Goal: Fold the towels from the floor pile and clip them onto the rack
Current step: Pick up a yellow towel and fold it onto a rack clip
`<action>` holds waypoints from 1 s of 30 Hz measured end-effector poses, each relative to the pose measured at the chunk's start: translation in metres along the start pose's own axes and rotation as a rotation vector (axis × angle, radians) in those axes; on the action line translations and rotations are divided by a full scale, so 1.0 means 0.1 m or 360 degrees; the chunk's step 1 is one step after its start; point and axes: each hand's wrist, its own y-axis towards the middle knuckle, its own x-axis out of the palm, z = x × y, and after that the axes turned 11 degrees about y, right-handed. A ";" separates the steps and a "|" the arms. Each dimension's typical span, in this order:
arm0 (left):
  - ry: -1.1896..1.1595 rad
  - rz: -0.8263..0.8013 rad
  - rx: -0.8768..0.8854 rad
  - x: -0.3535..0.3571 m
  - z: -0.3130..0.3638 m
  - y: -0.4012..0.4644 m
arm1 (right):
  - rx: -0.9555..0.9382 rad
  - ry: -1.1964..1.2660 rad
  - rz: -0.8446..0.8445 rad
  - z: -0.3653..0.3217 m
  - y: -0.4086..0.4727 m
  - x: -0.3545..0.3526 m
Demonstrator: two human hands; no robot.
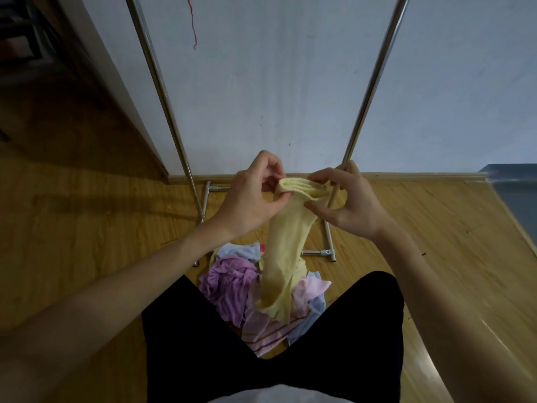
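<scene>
The fingers of the left hand (pixel 250 196) curl round the left end of the gathered top edge of a yellow towel (pixel 283 257), thumb and fingertips pinching the bunched folds. The fingers of the right hand (pixel 345 202) pinch the right end of the same bunched edge, thumb below and the other fingers arched above it. The two hands sit close together at the centre of the frame, the short folded edge stretched between them.

From that edge the yellow towel hangs as a narrow strip. Its long axis runs from the hands down toward the lower centre of the frame, slanting slightly left, and its lower end rests on the floor pile (pixel 232 289).

The pile lies on the wooden floor (pixel 87 228) just below the hands, between the person's knees in black trousers (pixel 319 359). It holds a crumpled purple towel (pixel 229 286) on the left, a light blue towel (pixel 238 251) behind it, a pale pink towel (pixel 309 289) on the right and a pink striped towel (pixel 270 333) nearest the lower edge.

The rack (pixel 162 91) stands beyond the hands against a white wall (pixel 276 82). Its two metal uprights rise toward the upper left and upper right of the frame, and its foot tubes lie on the floor right behind the pile. A red thread (pixel 193 27) hangs down the wall near the top.
</scene>
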 end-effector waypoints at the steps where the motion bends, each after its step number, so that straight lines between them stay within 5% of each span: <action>1: -0.0003 0.0005 0.0003 -0.02 0.01 0.01 | -0.0026 0.0004 0.0003 0.00 0.03 0.00; 9: -0.0268 0.0224 0.0024 -0.38 0.15 0.30 | -0.0203 0.0315 0.0292 -0.29 0.51 -0.01; 19: -0.0344 -0.0508 -0.0516 -0.27 -0.82 0.06 | -0.0086 0.0872 0.0175 -0.46 0.78 -0.02; 30: -0.0129 -0.0824 -0.0424 -0.07 -0.91 -0.09 | 0.0048 0.1078 0.0419 -0.52 0.94 0.03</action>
